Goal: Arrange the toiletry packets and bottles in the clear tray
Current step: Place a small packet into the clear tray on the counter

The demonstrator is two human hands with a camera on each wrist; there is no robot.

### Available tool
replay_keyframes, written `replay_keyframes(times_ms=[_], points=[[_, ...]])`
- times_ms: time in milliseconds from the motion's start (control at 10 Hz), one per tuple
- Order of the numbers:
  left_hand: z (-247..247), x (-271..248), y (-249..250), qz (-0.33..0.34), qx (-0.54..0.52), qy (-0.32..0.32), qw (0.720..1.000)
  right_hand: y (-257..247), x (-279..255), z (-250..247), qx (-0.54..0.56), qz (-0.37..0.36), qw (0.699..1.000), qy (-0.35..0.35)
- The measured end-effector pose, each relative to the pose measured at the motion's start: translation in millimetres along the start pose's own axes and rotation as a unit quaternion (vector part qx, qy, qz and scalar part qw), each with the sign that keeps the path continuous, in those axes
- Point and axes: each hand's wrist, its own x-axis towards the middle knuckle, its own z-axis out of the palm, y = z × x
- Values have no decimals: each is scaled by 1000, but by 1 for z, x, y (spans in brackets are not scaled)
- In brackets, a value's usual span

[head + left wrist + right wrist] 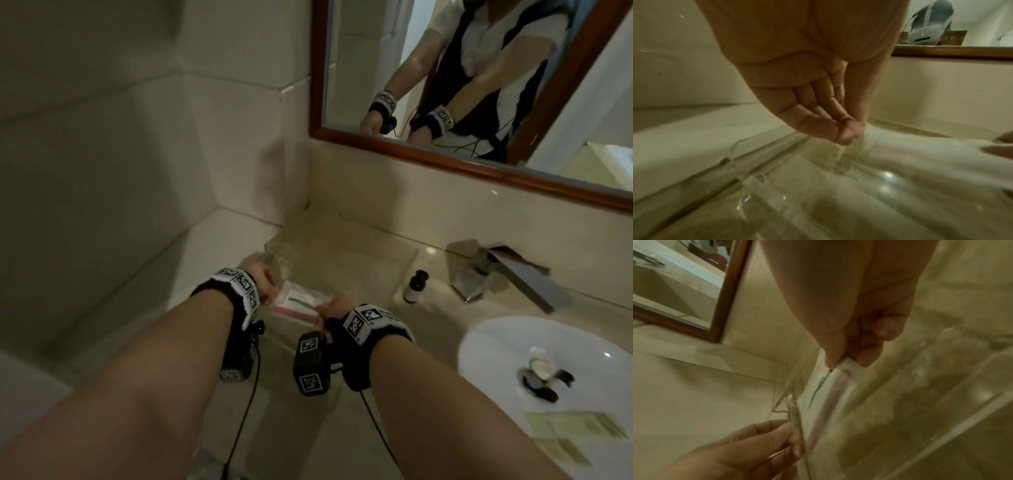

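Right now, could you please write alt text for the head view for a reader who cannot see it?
Both hands hold a white packet with a pink stripe by its ends, left hand and right hand, over a clear tray on a beige counter. A small dark-capped bottle stands right of the tray, near the faucet and white sink.

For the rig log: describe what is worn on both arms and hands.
Both forearms are bare, with no sleeves and no gloves. Each wrist carries a black band topped with white square-patterned marker tiles. A black camera block, also tagged, hangs under each wrist, with a thin black cable trailing back.
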Motion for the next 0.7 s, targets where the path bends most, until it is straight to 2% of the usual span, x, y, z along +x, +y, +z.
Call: replay_keyframes(times_ms=[100,200,300,400,600,700], points=[[-5,27,-5,11,29,-7,999,-16,17,8,16,17,999,25],[-5,40,-13,26,93,-81,992,-21,40,20,22,19,997,72],[-3,47,-14,40,123,-105,986,-25,41,24,36,44,994,94],[-6,55,-9,49,194,-106,974,-23,38,25,138,70,982,108],[-4,73,-10,52,323,-111,939,-22,31,25,229,74,970,43],[-2,64,-7,30,355,-106,928,-24,31,20,234,58,970,28]])
